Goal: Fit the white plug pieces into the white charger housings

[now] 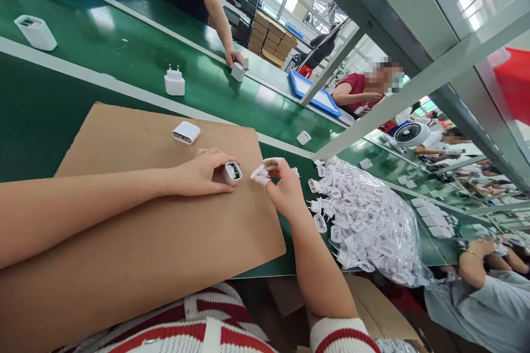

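Left hand (202, 172) grips white charger shell (232, 172) on cardboard sheet (136, 220) | right hand (281, 185) pinches small white part (260, 172) | bag of plug pieces (368, 220) nearby | no readable writing

near: bare cardboard sheet (136, 253) under and before both forearms, open to pass | ahead: white charger shell (186, 132) on the sheet's far part, plug adapter (174, 81) on green belt (124, 55) beyond | right: clear bag of white parts (372, 226) blocks just beside the wrist | far: co-worker's hand (232, 58) on belt
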Demonstrator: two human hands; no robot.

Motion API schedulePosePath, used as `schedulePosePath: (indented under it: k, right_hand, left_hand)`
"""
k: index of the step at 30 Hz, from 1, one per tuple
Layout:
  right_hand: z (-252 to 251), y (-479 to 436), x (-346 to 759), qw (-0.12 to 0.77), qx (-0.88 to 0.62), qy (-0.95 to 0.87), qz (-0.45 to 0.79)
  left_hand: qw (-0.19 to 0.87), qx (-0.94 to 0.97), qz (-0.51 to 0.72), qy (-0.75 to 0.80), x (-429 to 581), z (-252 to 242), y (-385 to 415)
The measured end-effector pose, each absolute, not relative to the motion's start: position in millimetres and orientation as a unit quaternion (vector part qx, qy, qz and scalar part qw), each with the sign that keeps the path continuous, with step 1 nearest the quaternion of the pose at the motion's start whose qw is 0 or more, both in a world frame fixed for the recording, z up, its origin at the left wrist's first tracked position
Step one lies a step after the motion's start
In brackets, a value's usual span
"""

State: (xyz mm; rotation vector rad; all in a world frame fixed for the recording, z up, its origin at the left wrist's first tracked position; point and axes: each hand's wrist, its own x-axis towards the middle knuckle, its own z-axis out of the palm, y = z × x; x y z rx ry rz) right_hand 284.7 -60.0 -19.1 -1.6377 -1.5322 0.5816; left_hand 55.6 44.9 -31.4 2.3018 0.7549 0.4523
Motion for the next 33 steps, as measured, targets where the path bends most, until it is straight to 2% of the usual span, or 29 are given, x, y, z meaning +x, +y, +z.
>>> schedulePosePath:
  k: [7,11,15,23,28,33]
  right_hand:
    - [-12,-66,271,0.378,-0.584,-0.707,0.126]
    - [-11,-68,253,0.413,-0.572,-0.702,0.097]
    - [-18,-64,241,0.4,-0.561,-0.724,0.042]
    - [-25,-61,240,0.45,-0.574,-0.68,0.07]
    - [-23,-63,244,0.387,-0.61,-0.684,0.103]
    - [-20,-62,244,0.334,-0.616,-0.711,0.059]
  left_hand:
    - [0.325,0.887,0.18,0.276,59,-42,45]
    - [0.353,0.881,0.182,0.257,61,-43,46]
    - [0.378,0.868,0.183,0.264,61,-41,47]
    - [0.38,0.866,0.168,0.277,62,-39,46]
    - [0.371,0.867,0.167,0.287,63,-41,46]
    - [0.372,0.868,0.166,0.285,63,-40,45]
